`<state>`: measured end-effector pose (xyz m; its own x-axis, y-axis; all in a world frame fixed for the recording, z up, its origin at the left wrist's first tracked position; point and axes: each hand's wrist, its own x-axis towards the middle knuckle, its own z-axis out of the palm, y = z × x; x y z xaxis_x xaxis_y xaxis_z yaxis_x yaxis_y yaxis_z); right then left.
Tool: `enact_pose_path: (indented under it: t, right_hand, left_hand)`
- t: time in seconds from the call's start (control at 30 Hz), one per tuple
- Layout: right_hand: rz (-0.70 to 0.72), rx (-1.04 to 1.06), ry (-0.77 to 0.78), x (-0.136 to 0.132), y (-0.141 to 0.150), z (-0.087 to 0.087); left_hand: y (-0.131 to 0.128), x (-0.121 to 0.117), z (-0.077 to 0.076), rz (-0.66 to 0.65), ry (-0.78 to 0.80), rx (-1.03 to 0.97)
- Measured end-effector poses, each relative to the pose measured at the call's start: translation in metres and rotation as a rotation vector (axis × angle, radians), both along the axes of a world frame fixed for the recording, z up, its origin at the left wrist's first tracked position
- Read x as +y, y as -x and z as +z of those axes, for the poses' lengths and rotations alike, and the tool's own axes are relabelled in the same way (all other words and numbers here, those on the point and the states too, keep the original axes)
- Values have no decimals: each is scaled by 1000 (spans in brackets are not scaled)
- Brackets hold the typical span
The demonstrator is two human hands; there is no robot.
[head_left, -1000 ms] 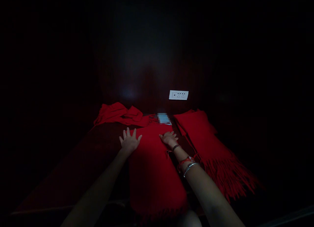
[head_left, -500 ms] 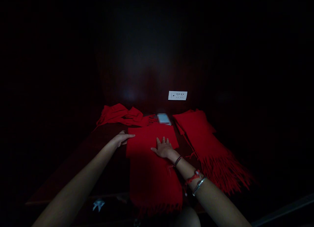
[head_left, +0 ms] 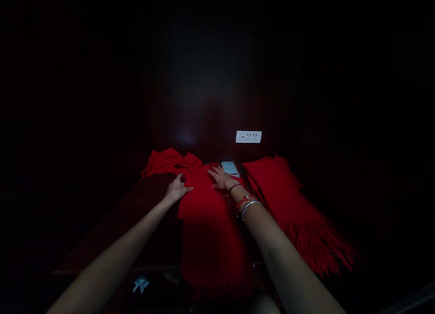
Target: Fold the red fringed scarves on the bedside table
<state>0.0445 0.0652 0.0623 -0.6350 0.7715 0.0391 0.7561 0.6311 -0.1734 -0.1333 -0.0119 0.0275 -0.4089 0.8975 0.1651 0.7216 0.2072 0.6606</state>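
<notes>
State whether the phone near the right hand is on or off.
On: the phone shows a bright, pale-blue screen with small markings, too small to read, just beyond the right hand.

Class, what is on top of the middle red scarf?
Over the middle scarf, the right hand spreads at the far part and the left hand overlaps the left edge. Cloth beneath both hands is hidden from view.

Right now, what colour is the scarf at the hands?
Plain red scarf, best seen in the head view.
</notes>
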Motion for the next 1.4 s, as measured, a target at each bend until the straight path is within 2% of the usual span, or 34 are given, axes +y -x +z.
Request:
enact_pose_path:
  t: [0.07, 0.13, 0.27, 0.4, 0.6, 0.7, 0.83, 0.93, 1.0, 1.07, 1.13, 1.2, 1.3, 1.37, 1.4]
  right_hand:
    - [215, -19, 54, 12, 11, 8]
    - [362, -52, 118, 21, 21, 15]
    - [385, -209, 221, 33, 33, 26]
    - [417, -252, 151, 37, 29, 32]
    - [433, -149, 92, 39, -1, 40]
    - [456, -154, 66, 35, -24, 41]
    - [500, -102, 29, 10, -55, 40]
    - [502, -4, -15, -15, -78, 49]
    - [481, 38, -12, -31, -95, 66]
    - [439, 55, 14, -44, -114, 93]
    - [383, 90, 38, -59, -135, 127]
    - [294, 110, 72, -76, -157, 163]
    - [25, 41, 8, -105, -188, 211]
    - [-94, 30, -76, -124, -206, 234]
    - [-141, 29, -93, -132, -213, 242]
  left_hand:
    - [-5, -9, 7, -7, 0, 62]
    - [-12, -19, 13, -25, -38, 137]
    - [-21, -35, 19, -56, -124, 259]
    - [-17, -41, 18, -54, -147, 237]
    - [-14, -38, 24, -31, -206, 90]
    - [-22, -39, 32, -106, -243, 5]
    - [-32, -48, 39, -255, -262, -70]
    - [-38, -53, 42, -310, -251, -181]
    - [-46, -56, 50, -326, -262, -281]
    - [-60, -58, 68, -346, -290, -360]
    - [-79, -64, 95, -409, -330, -417]
    - [-99, -74, 128, -507, -393, -440]
    - [-129, -92, 175, -659, -465, -434]
    - [-147, -101, 195, -733, -492, -461]
    - [-156, -103, 200, -780, -506, -475]
